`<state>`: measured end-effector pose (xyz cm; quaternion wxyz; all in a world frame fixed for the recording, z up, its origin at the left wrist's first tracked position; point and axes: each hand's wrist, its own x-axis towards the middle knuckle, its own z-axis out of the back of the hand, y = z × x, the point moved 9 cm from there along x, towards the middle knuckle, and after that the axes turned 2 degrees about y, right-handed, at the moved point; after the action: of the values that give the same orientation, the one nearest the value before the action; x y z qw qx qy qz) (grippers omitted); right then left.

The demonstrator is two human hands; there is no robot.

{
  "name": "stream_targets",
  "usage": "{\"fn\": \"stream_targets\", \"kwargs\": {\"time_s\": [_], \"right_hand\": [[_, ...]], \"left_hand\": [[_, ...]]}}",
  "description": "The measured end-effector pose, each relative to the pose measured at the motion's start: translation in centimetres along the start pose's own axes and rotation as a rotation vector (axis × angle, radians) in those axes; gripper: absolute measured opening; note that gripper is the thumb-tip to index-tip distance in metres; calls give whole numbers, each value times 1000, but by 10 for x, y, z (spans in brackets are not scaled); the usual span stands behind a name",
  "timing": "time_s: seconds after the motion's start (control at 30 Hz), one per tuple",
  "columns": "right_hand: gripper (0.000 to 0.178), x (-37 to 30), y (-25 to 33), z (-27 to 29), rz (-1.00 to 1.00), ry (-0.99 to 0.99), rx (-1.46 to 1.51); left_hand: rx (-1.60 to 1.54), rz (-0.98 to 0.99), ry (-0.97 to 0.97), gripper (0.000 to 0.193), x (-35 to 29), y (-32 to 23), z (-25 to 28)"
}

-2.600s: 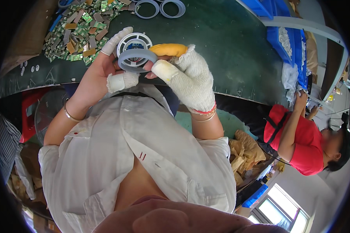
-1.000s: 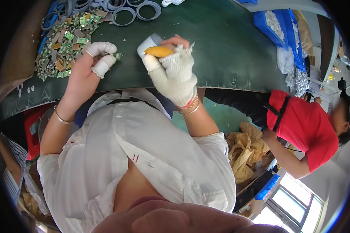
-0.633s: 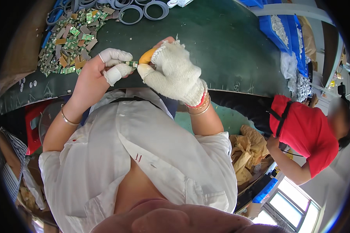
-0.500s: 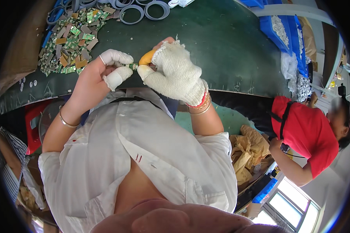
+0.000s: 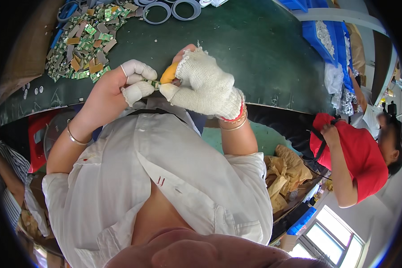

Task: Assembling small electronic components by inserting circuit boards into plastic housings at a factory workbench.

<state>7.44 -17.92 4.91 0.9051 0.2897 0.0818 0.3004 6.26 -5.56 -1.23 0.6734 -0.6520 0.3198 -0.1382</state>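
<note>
A small green circuit board (image 5: 155,83) spans the gap between my two hands, just above the near edge of the table. My left hand (image 5: 128,85), with white finger covers on thumb and forefinger, pinches one end of it. At the other end is my right hand (image 5: 201,84), in a knitted white glove with a yellow cover on one finger. Its thumb and finger press together at the board, and a thin bit shows beside them; what it is I cannot make out.
To the far left lies a heap of green circuit boards and grey and brown pieces (image 5: 82,44). Grey rings (image 5: 186,10) lie at the back of the green table (image 5: 263,58). Blue bins (image 5: 319,38) of white parts stand at the right. A person in red (image 5: 355,156) is beyond them.
Both hands have shifted slightly, still holding the board between them. At right, the person in red has raised an arm, and another person's arm has come into view near the bins.
</note>
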Motion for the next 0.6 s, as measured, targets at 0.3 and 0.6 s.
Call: {"fn": "stream_targets", "kwargs": {"time_s": [0.3,0.6], "right_hand": [[23,-3,-4,0,35,-30,93],[28,-6,-8,1,-38,-2,98]], "left_hand": [[-34,-65,23,15,-3,-2,-1],[-202,71,67,16,-1,8,-6]]}}
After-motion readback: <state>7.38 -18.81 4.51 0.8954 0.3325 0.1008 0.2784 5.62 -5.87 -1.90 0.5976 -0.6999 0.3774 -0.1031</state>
